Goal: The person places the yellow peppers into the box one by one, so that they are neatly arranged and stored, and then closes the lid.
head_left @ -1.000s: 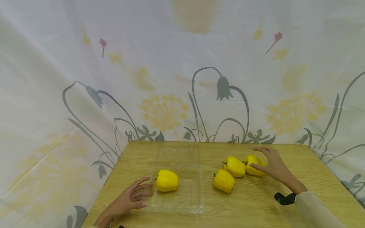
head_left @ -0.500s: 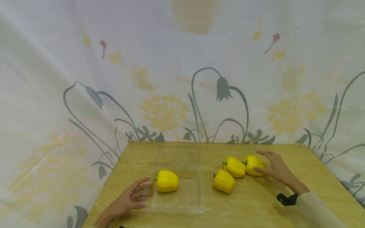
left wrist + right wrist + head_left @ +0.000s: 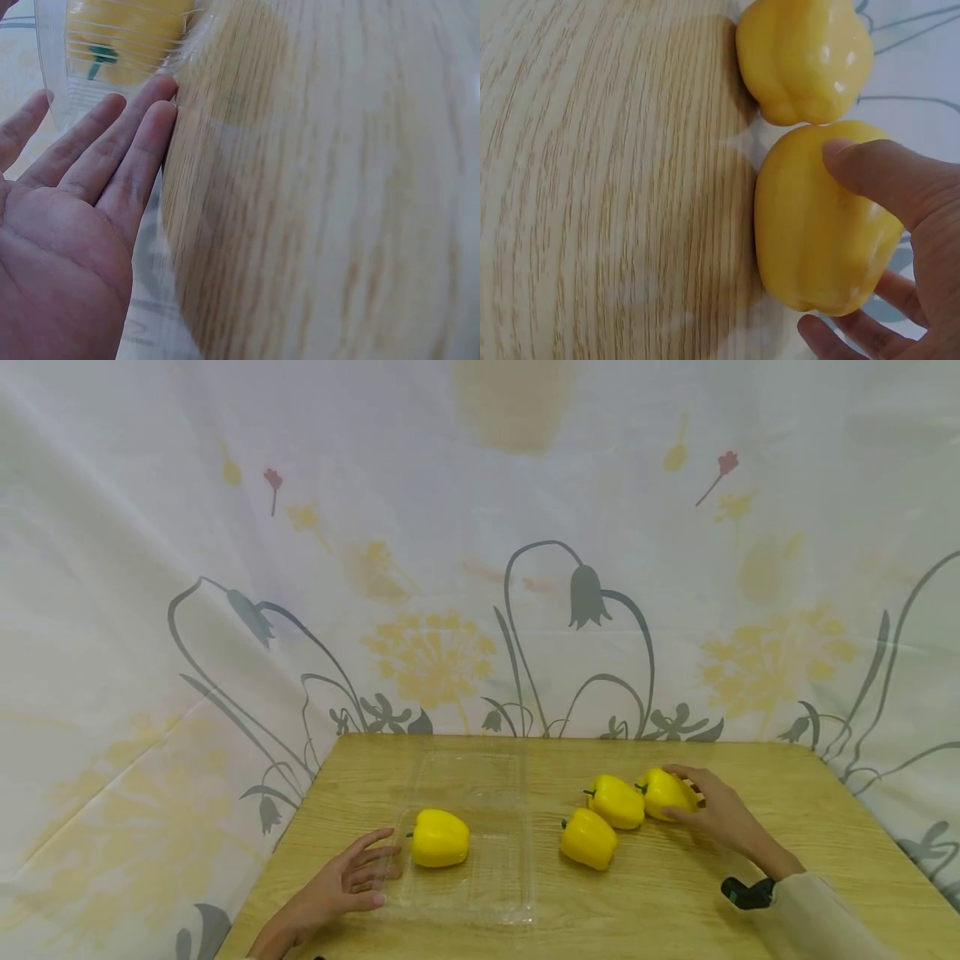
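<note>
My right hand (image 3: 718, 814) is at the rightmost yellow bell pepper (image 3: 666, 793), thumb on its near side and fingers bent round its far end. The right wrist view shows the thumb lying on this pepper (image 3: 817, 225), with the other fingertips partly hidden behind it. Beside the clear plastic container (image 3: 495, 893), my left hand (image 3: 337, 881) has its fingers spread, tips at the container's left wall. One yellow bell pepper (image 3: 439, 838) lies on its side in the container's near half, its green stem pointing left.
Two more yellow bell peppers, a middle one (image 3: 617, 802) and a nearer one (image 3: 588, 839), lie right of the container. The middle one sits close against the gripped pepper. All stand on a wooden table (image 3: 570, 910), with a patterned curtain (image 3: 450, 568) behind.
My right hand first drew back slightly to the right, then moved in on the rightmost pepper, and its fingers bent round it. The left hand and the container have stayed in place.
</note>
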Available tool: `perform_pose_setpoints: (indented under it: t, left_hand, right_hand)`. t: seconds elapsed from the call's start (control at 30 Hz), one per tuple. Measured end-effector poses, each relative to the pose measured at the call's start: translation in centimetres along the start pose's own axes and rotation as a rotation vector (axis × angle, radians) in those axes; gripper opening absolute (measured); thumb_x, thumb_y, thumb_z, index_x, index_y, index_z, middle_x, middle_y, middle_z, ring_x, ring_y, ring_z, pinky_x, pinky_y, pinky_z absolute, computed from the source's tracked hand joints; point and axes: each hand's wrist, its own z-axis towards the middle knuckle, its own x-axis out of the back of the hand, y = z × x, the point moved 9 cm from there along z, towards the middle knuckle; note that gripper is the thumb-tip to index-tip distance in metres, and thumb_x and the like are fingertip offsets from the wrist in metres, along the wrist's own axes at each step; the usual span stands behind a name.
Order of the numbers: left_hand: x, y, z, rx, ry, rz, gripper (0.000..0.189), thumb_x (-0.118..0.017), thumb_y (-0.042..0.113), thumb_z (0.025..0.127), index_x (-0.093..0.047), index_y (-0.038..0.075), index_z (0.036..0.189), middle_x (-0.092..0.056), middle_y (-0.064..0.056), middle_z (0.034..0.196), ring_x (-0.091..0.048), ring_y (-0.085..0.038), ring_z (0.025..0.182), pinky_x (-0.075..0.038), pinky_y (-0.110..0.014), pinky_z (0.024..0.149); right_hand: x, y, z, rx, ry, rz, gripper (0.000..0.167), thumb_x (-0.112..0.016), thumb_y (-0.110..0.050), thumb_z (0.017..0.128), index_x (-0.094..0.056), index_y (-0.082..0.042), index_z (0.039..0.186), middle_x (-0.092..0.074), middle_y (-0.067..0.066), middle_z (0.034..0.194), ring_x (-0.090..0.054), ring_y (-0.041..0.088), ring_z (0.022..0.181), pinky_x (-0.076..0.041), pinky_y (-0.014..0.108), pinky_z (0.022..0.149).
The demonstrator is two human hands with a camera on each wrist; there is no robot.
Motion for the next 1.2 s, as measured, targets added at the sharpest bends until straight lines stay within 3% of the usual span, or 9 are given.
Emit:
perform_pose_setpoints:
  t: [0.43,0.9,1.2]
  left_hand:
    - [-0.1,0.0,-0.1,0.027,0.006,-0.013,0.08,-0.059,0.0,0.103,-0.01,0.01,0.166,-0.021,-0.035,0.162,-0.051,-0.041,0.136,-0.052,-0.036,0.103]
    - [0.0,0.0,-0.1,0.023,0.018,0.02,0.08,-0.059,0.001,0.103,-0.011,0.013,0.166,-0.022,-0.035,0.162,-0.052,-0.041,0.135,-0.051,-0.033,0.104]
    - [0.0,-0.1,-0.2,0.024,0.017,0.021,0.08,-0.059,0.001,0.103,-0.011,0.013,0.166,-0.022,-0.035,0.161,-0.05,-0.043,0.136,-0.051,-0.033,0.104]
  right_hand:
    - [-0.3,0.5,0.0,-0.056,-0.019,-0.003,0.075,-0.086,-0.032,0.086,-0.051,-0.002,0.145,-0.057,0.034,0.133,-0.06,0.051,0.111,-0.052,0.066,0.089]
    - [0.4,0.4,-0.2,-0.033,0.025,-0.013,0.073,-0.087,-0.029,0.086,-0.053,0.0,0.144,-0.057,0.029,0.138,-0.058,0.05,0.117,-0.053,0.063,0.089]
    - [1.2,0.1,-0.4,-0.055,0.038,-0.035,0.073,-0.087,-0.032,0.086,-0.053,-0.002,0.144,-0.056,0.03,0.139,-0.059,0.048,0.112,-0.052,0.063,0.088]
